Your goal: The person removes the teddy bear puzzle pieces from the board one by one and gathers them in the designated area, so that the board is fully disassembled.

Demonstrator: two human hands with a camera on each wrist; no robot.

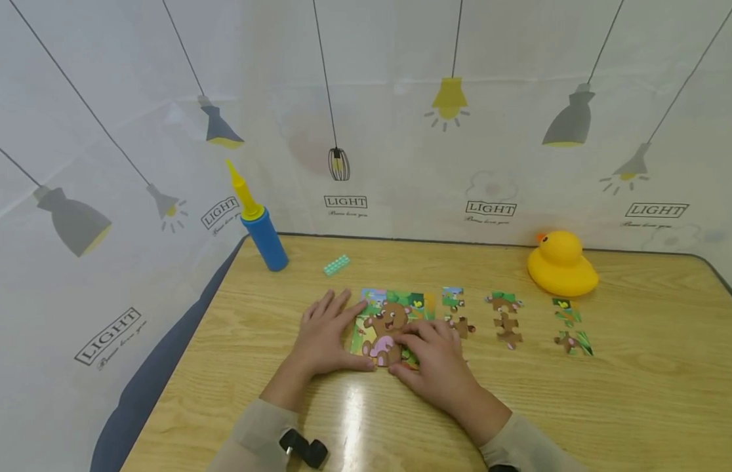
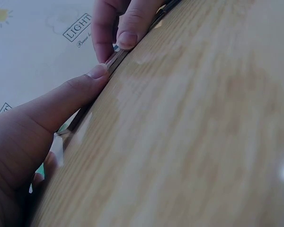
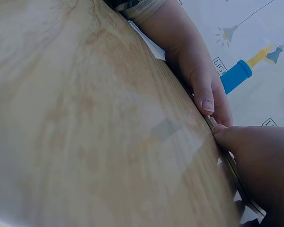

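While both hands lie on the wooden table (image 1: 608, 393), they meet over one partly built bear puzzle (image 1: 385, 321), which sits near the table's middle. The left hand (image 1: 326, 337) rests flat at the puzzle's 9 o'clock edge, fingers straight and spread, gripping nothing. The right hand (image 1: 438, 359) covers the puzzle's 5 o'clock corner, its fingers lightly bent and pressing down on the pieces; nothing is pinched that the head view shows.

Counted from the head view: at the puzzle's 3 o'clock lie three small groups of loose puzzle pieces (image 1: 508, 320), two pieces in each as far as can be told, six loose in all. One yellow rubber duck (image 1: 561, 264) stands at 2 o'clock from the puzzle, one blue and yellow hand pump (image 1: 260, 226) leans upright at 10 o'clock, and one small mint-green block (image 1: 336, 265) lies at 11 o'clock.

The wrist views add what the head view cannot: seen edge-on, the puzzle is a thin board, with the left thumb (image 2: 85, 85) and the right fingertips (image 2: 128, 38) touching its near edge. The right wrist view shows both thumbs almost meeting there, with the pump behind. Neither wrist view shows the duck or the loose pieces.
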